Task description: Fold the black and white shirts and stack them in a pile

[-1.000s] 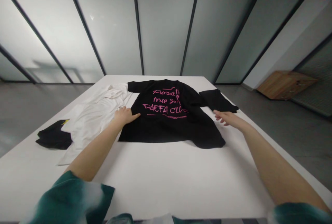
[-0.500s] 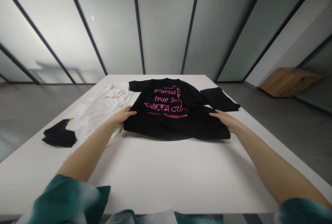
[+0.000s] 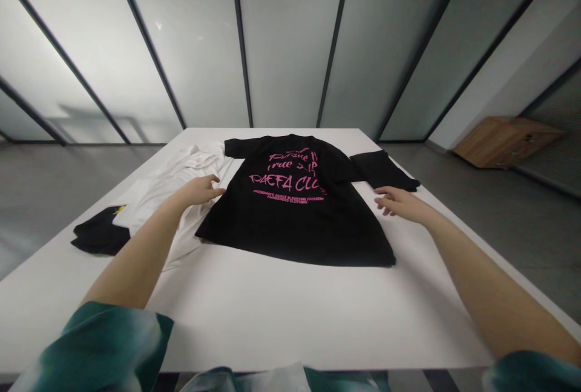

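Note:
A black T-shirt (image 3: 295,228) with pink lettering lies spread over the middle of the white table, its hem toward me and its neck at the far side. Wrinkles break up part of the upper print. Beside its left edge is my left hand (image 3: 200,190), thumb and fingers apart, holding nothing. My right hand (image 3: 399,204) hovers off the shirt's right edge, fingers loosely spread and holding nothing. A crumpled white garment (image 3: 167,183) lies to the left, partly behind my left forearm.
A folded black cloth (image 3: 385,173) lies at the right, touching the T-shirt's sleeve. Another black folded garment with a yellow mark (image 3: 102,233) sits at the left of the white table (image 3: 290,313). Beyond stand frosted glass panels (image 3: 290,41) and a wooden cabinet (image 3: 503,141).
Both hands have let go of the T-shirt and moved outward a little. Its lifted hem has dropped flat, reaching nearer to me, and more of the lower print shows.

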`<state>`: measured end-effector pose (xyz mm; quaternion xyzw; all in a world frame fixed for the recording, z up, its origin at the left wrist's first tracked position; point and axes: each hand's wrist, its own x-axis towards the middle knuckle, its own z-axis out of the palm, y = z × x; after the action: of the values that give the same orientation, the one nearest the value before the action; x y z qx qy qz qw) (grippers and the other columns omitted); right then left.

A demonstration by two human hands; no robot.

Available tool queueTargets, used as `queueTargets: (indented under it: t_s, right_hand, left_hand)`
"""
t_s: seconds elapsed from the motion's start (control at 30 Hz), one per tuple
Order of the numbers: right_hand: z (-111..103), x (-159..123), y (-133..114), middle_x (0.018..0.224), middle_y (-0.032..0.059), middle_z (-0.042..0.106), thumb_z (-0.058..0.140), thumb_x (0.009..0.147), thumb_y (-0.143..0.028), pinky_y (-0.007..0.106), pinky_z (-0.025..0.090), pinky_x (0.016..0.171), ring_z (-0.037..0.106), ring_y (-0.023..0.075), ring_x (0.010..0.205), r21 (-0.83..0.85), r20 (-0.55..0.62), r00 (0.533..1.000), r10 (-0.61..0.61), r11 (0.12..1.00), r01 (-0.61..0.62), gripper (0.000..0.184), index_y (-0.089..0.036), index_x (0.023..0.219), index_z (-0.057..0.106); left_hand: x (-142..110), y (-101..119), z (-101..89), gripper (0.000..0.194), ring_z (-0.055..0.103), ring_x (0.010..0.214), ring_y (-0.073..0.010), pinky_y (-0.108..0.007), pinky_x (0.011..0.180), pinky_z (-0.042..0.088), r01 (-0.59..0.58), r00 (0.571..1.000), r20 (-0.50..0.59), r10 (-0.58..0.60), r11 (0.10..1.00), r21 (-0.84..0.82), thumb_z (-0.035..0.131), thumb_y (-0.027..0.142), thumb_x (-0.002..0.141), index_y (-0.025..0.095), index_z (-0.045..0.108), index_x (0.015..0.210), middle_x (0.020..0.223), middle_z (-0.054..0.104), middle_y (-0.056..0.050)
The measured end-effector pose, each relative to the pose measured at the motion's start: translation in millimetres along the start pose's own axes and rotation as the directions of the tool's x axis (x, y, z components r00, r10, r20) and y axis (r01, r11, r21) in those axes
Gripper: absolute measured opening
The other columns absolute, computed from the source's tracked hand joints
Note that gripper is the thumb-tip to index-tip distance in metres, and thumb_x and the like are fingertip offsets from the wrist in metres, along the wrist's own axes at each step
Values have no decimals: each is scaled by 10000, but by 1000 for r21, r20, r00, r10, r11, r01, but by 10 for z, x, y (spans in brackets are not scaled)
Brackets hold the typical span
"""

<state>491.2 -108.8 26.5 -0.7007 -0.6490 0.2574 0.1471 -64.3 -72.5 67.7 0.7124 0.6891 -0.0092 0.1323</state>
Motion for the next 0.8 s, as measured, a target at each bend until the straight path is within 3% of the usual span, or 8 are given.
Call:
queueTargets:
  t_s: [0.17,0.27,0.33,0.47,0.6,0.7,0.8]
  right_hand:
    - [445,155,-268,1323,176,622,526,916,-492,408,471,1011,590,329,1213,-326,-73,983,-169,935,137,530,-168,1332,583]
    - [752,248,-278,1501,179,462,436,955,-508,493,348,1121,412,350,1392,-464,-102,984,-144,882,81,591,-177,1443,482]
    - [864,311,-233,1556,168,387,365,981,-502,524,262,1162,321,339,1449,-512,-114,986,-123,858,48,606,-180,1491,421]
    - [845,422,-131,1591,152,331,311,1000,-479,537,173,1188,243,325,1484,-545,-106,984,-140,836,60,597,-184,1511,400]
    - [738,483,-118,1580,150,353,352,993,-444,559,180,1179,233,343,1484,-559,-126,981,-150,828,55,550,-206,1475,468]
    - [672,488,-167,1566,161,372,402,971,-406,574,215,1163,256,368,1469,-583,-119,982,-146,811,50,512,-191,1412,551]
    - [548,484,-242,1554,143,397,429,949,-379,554,250,1153,268,379,1460,-623,-74,982,-176,777,92,443,-174,1246,686]
  left_hand:
    - [174,256,356,694,622,1172,-335,-389,953,473,-22,1000,-6,23,984,176,525,522,836,112,468,1392,1268,652,-202]
    - [214,319,565,644,607,1201,-319,-389,970,460,5,995,-100,15,981,195,457,344,886,120,365,1483,1333,598,-222]
    - [225,324,626,607,625,1175,-288,-371,959,464,-11,994,-104,31,984,180,407,216,875,179,394,1480,1302,626,-184]
    - [223,277,591,471,658,1079,-255,-330,909,483,-88,996,-8,90,987,138,444,163,792,228,619,1225,1161,706,-103]
    - [137,215,526,332,663,954,-237,-311,836,492,-201,975,101,196,979,39,481,184,722,214,672,991,1046,721,-78]
    - [1,190,488,315,656,840,-227,-306,752,502,-247,941,230,248,969,-34,492,219,686,212,681,938,928,717,-58]
    - [-129,178,390,338,645,739,-222,-291,632,501,-266,871,395,291,957,-118,543,298,659,229,702,949,853,707,-36]
